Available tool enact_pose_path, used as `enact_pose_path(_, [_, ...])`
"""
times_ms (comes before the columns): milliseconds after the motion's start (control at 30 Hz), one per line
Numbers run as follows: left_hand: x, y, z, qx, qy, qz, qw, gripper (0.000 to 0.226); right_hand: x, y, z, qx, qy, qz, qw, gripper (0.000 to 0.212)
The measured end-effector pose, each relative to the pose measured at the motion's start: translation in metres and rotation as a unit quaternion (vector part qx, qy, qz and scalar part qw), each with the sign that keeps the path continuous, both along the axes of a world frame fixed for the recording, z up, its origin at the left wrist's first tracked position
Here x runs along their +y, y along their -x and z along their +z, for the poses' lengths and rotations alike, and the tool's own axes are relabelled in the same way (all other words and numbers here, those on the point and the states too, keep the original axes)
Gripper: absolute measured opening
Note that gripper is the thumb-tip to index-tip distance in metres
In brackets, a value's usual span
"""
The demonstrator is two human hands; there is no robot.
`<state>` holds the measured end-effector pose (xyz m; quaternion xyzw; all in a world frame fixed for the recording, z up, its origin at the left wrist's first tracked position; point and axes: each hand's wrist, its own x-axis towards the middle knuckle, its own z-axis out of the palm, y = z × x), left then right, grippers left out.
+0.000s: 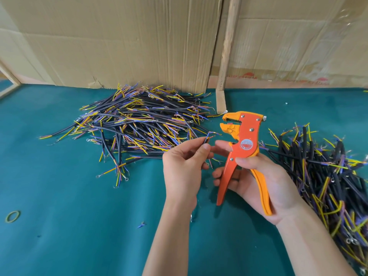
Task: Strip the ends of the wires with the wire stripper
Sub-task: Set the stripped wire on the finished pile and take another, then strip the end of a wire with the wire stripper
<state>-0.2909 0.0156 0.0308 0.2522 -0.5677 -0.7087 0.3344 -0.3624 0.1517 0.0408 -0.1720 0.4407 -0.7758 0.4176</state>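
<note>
My right hand (256, 180) grips the orange wire stripper (242, 154) by its handles, jaws pointing up and left, slightly apart. My left hand (183, 168) pinches a short black cable (207, 139) between thumb and fingers; its blue, yellow and brown inner wires fan out just below and left of the stripper's jaws, not touching them. The cable's lower end pokes out under my left palm. A large pile of similar cables (139, 124) lies behind my left hand, and another pile (322, 176) lies at the right.
The green table cloth (69, 206) carries a green rubber band (13, 216) at the left edge and small wire scraps (141, 224) near my left forearm. Cardboard sheets (119, 40) and a wooden post (227, 50) stand at the back.
</note>
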Motion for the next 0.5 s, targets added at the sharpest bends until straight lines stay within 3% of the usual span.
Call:
enact_pose_path(233, [-0.009, -0.006, 0.005, 0.015, 0.057, 0.063, 0.996, 0.025, 0.003, 0.001, 0.002, -0.008, -0.057, 0.056, 0.997, 0.047])
enact_pose_path(500, [-0.008, -0.007, 0.007, -0.009, 0.114, 0.056, 0.992, 0.035, -0.002, -0.007, 0.004, 0.002, -0.078, 0.077, 0.994, 0.044])
